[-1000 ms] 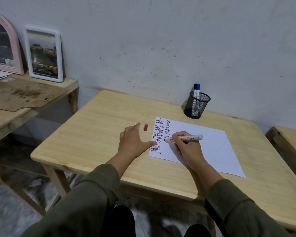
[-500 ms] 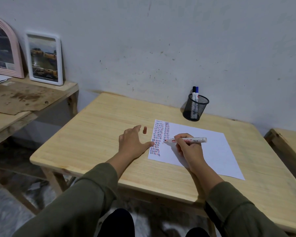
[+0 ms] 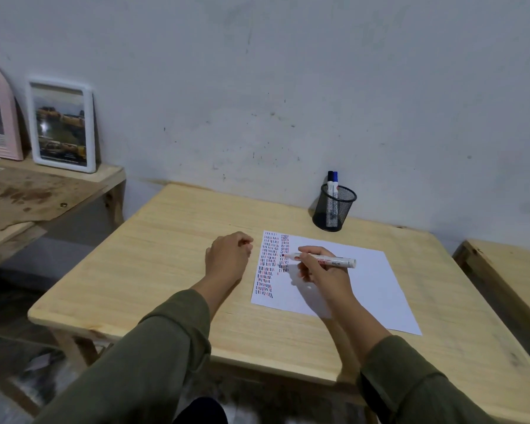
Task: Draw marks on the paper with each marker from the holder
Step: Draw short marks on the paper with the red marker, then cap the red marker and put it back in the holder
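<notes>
Right hand (image 3: 322, 270) holds marker (image 3: 325, 260) over paper (image 3: 364, 286).

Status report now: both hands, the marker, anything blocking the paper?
Right hand grips uncapped marker, tip at second column of marks. Left hand curled on table, beside paper. Two markers in holder. Nothing blocking.

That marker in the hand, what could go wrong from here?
The right hand rests on the paper beside the marks, so it may smear fresh ink. The marker is uncapped and could dry out. The left hand is off the paper, so the sheet could slide.
</notes>
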A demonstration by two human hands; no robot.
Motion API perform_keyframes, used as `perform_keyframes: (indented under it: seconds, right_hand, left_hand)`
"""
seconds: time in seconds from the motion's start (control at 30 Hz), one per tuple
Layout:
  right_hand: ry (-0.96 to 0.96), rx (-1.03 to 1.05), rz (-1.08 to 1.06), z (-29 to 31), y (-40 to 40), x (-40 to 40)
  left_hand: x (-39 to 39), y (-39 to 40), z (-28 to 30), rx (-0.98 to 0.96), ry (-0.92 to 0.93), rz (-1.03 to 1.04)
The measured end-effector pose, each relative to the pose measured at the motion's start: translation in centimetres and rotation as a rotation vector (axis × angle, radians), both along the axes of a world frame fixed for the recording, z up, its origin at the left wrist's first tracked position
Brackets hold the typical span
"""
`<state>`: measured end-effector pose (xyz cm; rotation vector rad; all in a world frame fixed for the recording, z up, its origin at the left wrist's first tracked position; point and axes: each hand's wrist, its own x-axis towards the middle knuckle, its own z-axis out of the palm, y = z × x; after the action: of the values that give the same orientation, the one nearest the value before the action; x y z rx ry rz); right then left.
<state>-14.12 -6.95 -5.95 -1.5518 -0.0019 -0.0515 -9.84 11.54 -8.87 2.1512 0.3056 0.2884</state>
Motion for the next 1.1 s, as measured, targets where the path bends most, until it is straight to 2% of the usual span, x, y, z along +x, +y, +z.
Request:
perform_keyframes:
  seconds: [0.13, 0.27, 0.4, 0.9, 1.1]
  right_hand:
    - [-0.087, -0.068, 0.023, 1.7, 0.0, 0.3]
    - [-0.171, -0.085, 0.036, 3.8, 0.4, 0.5]
    - [-0.204, -0.087, 0.037, 5.1, 0.4, 0.4]
    - [-0.236, -0.118, 0.068, 6.6, -0.8, -0.4]
    - [-0.208, 0.118, 0.036, 6.8, -0.6, -0.2]
  left_hand:
    - [0.1, -1.3, 2.2, -0.598, 0.001, 0.115]
    - [0.5, -2.3, 4.2, -0.917, 0.074, 0.06]
    - [0.2, -3.2, 5.4, -0.932, 0.123, 0.03]
    - [-1.5, -5.8, 8.2, -0.947, 0.127, -0.14]
    - [-2.0, -6.8, 9.2, -1.038, 0.057, -0.186]
